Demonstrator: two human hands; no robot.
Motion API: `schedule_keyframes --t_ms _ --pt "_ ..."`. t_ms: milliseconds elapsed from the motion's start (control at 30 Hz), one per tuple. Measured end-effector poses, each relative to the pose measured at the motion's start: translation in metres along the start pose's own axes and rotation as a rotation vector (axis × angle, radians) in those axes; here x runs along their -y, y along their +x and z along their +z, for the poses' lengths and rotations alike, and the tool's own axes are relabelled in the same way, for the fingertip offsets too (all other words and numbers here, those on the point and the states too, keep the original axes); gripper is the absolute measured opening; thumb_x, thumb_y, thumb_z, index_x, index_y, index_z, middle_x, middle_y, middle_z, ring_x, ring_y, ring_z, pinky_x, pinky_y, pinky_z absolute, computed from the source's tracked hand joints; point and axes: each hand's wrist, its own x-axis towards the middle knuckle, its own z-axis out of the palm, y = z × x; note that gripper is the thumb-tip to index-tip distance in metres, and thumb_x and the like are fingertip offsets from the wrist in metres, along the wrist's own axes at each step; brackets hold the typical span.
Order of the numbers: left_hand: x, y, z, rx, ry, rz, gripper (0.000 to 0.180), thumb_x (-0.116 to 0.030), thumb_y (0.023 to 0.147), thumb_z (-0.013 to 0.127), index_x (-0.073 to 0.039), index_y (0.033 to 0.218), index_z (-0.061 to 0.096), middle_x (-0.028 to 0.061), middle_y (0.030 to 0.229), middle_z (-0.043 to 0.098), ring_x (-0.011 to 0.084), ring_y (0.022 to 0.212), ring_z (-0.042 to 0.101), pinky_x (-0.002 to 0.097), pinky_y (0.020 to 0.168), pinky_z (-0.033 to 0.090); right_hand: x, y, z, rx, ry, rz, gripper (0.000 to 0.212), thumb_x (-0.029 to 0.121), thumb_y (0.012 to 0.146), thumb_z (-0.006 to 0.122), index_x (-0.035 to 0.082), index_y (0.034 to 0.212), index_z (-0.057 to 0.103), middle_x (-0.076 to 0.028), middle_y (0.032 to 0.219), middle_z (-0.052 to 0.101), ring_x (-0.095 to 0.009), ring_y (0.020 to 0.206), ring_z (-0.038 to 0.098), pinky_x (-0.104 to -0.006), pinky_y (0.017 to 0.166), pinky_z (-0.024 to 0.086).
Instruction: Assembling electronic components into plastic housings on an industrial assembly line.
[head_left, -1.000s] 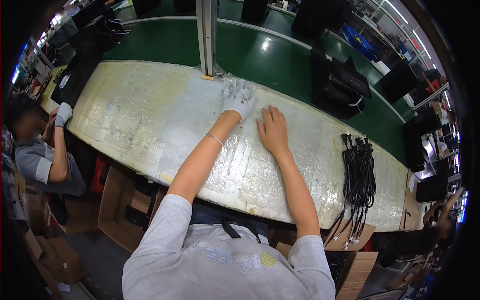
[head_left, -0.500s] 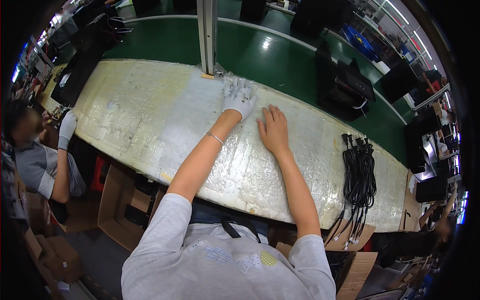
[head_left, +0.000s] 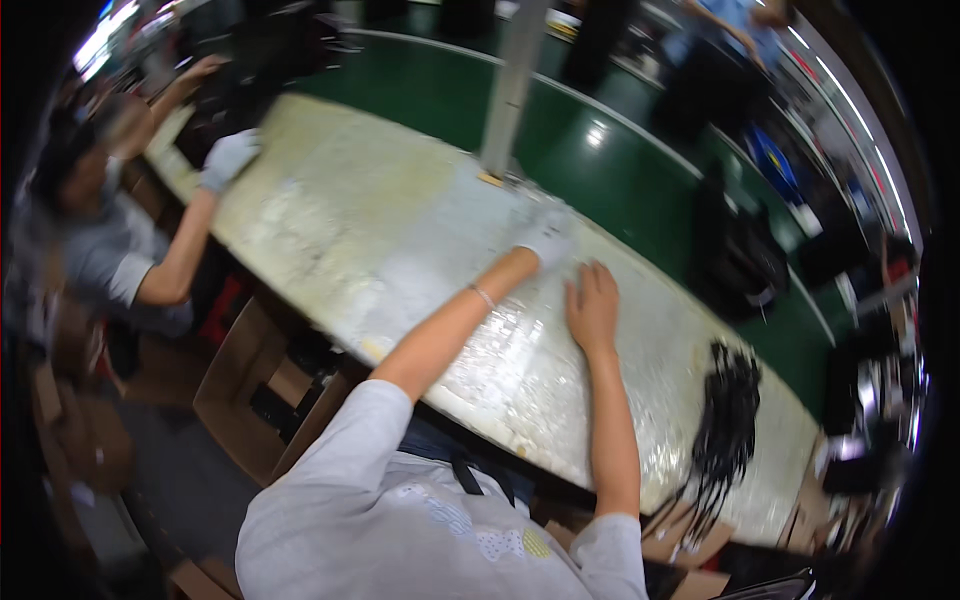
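Note:
My left hand (head_left: 548, 238), in a pale work glove, lies on the film-covered tabletop (head_left: 350, 215) near its far edge. Motion smears its fingers a little, but they look stretched out and hold nothing. Beside it, slightly nearer and to the right, my bare right hand (head_left: 593, 315) rests palm down with fingers extended. Nothing is under or between them that I can see. Further right on the same table, apart from both hands, lies a bundle of black power cables (head_left: 730, 415) with its loose ends toward the near edge.
A metal post (head_left: 513, 95) rises at the table's far edge, with a green conveyor surface (head_left: 420, 95) behind it carrying a black device (head_left: 745, 255). To the left, a co-worker's gloved hand (head_left: 232, 158) reaches over the table's end. An open cardboard box (head_left: 245, 390) stands below left.
The whole view has turned and blurred, so the table slants more. My hands stay resting on it. The co-worker at left now stretches both arms toward the dark equipment at the table's far-left end.

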Motion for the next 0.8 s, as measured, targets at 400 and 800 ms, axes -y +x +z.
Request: schedule_keyframes --t_ms 400,800 --pt "0.041 -0.272 -0.210 -0.876 -0.715 0.188 0.002 0.001 0.083 0.062 0.000 0.085 0.060 0.0093 0.074 0.056 0.0208 0.060 0.055 0.0313 0.055 0.045 0.128 0.007 -0.005 0.155 0.373 -0.159 0.058 0.016 0.089 0.063 -0.006 0.137 0.041 -0.029 0.145 0.037 -0.042 0.135 0.036 -0.0455 0.113 0.028" --pt "0.288 -0.230 -0.266 -0.336 0.181 -0.742 0.094 -0.066 0.077 0.061 0.005 0.137 0.045 0.0257 0.146 0.037 0.0399 0.140 0.029 0.0427 0.115 0.025 0.303 0.127 0.156 0.460 0.748 -0.392 0.082 0.018 0.082 0.063 -0.010 0.145 0.020 -0.035 0.142 0.036 -0.045 0.134 0.035 -0.0422 0.113 0.029"
